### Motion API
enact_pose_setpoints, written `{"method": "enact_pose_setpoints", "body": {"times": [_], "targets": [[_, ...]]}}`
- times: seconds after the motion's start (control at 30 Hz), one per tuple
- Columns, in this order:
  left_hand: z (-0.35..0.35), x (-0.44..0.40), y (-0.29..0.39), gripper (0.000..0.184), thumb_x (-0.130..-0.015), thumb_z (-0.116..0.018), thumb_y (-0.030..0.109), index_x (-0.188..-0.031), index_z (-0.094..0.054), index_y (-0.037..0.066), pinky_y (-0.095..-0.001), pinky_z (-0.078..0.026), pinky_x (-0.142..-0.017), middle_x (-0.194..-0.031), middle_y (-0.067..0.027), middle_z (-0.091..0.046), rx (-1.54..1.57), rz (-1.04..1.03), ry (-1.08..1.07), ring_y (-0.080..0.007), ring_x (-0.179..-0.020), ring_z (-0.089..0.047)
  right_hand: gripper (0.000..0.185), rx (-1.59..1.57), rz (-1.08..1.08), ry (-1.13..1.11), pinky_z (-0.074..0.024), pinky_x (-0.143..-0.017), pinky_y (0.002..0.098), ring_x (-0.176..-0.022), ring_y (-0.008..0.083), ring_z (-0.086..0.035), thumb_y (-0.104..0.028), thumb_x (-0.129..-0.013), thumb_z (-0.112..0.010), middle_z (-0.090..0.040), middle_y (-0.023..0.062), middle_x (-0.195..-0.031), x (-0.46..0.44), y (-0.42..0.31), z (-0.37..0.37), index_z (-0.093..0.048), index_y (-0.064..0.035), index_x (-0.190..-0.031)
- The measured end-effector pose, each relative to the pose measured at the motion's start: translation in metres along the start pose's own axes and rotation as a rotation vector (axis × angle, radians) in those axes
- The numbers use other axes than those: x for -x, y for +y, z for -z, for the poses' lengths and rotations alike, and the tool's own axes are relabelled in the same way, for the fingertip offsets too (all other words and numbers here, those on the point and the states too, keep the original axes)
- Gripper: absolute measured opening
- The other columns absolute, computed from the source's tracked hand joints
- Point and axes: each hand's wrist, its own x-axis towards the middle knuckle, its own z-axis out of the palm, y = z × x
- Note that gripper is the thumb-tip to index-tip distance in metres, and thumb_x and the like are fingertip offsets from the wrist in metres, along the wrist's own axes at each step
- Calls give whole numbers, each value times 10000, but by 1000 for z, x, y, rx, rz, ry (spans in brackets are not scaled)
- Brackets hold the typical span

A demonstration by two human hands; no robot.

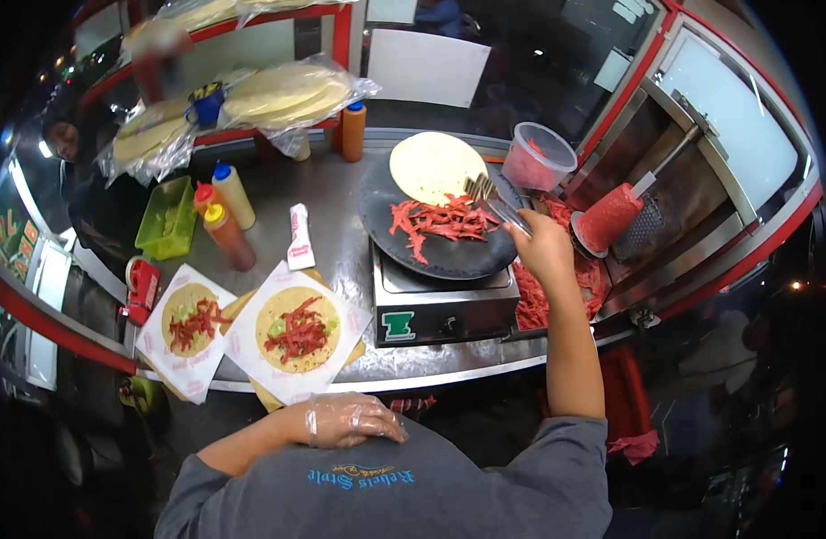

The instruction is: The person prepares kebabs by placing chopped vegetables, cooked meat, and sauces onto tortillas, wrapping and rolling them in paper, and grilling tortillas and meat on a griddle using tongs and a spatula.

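My right hand (543, 242) grips metal tongs (495, 199), their slotted ends down at the edge of the tortilla and meat. Red meat strips (444, 220) lie heaped on a round black griddle (390, 242). Behind them a pale tortilla (435, 166) rests flat, partly touching the heap. My left hand (352, 420), in a clear plastic glove, lies against the front of my grey shirt with its fingers loosely extended and holds nothing. Just beyond it, two filled tortillas, a larger one (298, 331) and a smaller one (193, 322), sit open on white paper sheets.
Sauce bottles (229, 235) and a green tub (167, 217) stand at the left. A wrapped white packet (299, 235) lies mid-counter. Bagged tortillas (287, 94) fill the shelf. At right are a plastic container (540, 162), a meat spit (609, 218) and more red meat (543, 301).
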Motion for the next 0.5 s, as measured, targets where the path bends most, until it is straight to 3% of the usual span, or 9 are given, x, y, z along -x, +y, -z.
{"method": "enact_pose_setpoints", "body": {"times": [0.1, 0.17, 0.23, 0.27, 0.33, 0.37, 0.43, 0.47, 0.5], "targets": [[5, 32, 5, 512, -835, -615, -10, -1333, -635, 107, -431, -478, -1080, -1337, -76, -642, 21, -4, 41, -302, -1244, -600, 400, 115, 36, -120, -544, -780, 523, -904, 449, -688, -384, -900, -737, -713, 238, -1000, 21, -8, -3, -719, -52, -1123], [0, 62, 1, 373, -957, -551, 76, -1321, -637, 85, -438, -477, -1076, -1319, -94, -651, 71, -26, 153, -315, -1245, -602, 405, 8, 124, 98, -533, -808, 518, -934, 439, -680, -348, -923, -725, -711, 235, -1005, 42, 3, -11, -691, -37, -1180], [-12, 89, -17, 327, -1015, -521, 130, -1316, -635, 72, -443, -482, -1070, -1316, -109, -654, 140, 66, 284, -320, -1249, -601, 470, 83, -70, -159, -529, -849, 497, -972, 451, -677, -344, -904, -748, -708, 271, -1032, 47, -12, -2, -672, 15, -1197], [-24, 102, -16, 313, -1043, -506, 157, -1313, -633, 65, -445, -484, -1067, -1314, -116, -655, 192, 115, 349, -323, -1250, -601, 456, 3, -63, -111, -530, -865, 486, -984, 455, -683, -323, -892, -761, -709, 278, -1058, 49, -2, -11, -678, 26, -1173], [-24, 120, -8, 348, -1086, -522, 300, -1299, -627, 46, -445, -474, -1068, -1333, -146, -647, 216, 198, 421, -327, -1263, -593, 367, -262, -115, 19, -529, -830, 421, -890, 297, -703, -260, -952, -714, -726, 238, -1010, 42, 18, -13, -685, 44, -1154], [-23, 126, -7, 359, -1090, -515, 315, -1301, -623, 45, -444, -465, -1076, -1332, -152, -645, 200, 205, 397, -327, -1267, -588, 350, -286, -245, -2, -528, -851, 356, -903, 207, -673, -240, -1016, -636, -743, 162, -1022, 38, 21, 1, -682, 48, -1209], [-19, 139, 2, 389, -1099, -496, 348, -1312, -612, 45, -432, -445, -1095, -1323, -163, -642, 156, 253, 355, -322, -1279, -574, 364, -297, -341, 244, -532, -803, 350, -859, 216, -676, -274, -1035, -614, -749, 174, -992, 50, 34, 5, -696, 67, -1131], [-19, 145, 2, 388, -1098, -496, 348, -1311, -612, 45, -431, -446, -1093, -1318, -162, -643, 154, 273, 362, -318, -1275, -578, 357, -161, -258, 267, -535, -805, 366, -867, 230, -688, -267, -1014, -642, -753, 183, -984, 57, 112, -23, -707, 74, -1094], [-22, 147, -2, 388, -1098, -496, 349, -1310, -612, 45, -430, -448, -1090, -1313, -161, -645, 156, 283, 368, -314, -1270, -581, 367, -248, -345, 74, -537, -833, 402, -883, 259, -699, -280, -970, -694, -750, 210, -995, 66, 162, -41, -717, 71, -1073]]}}
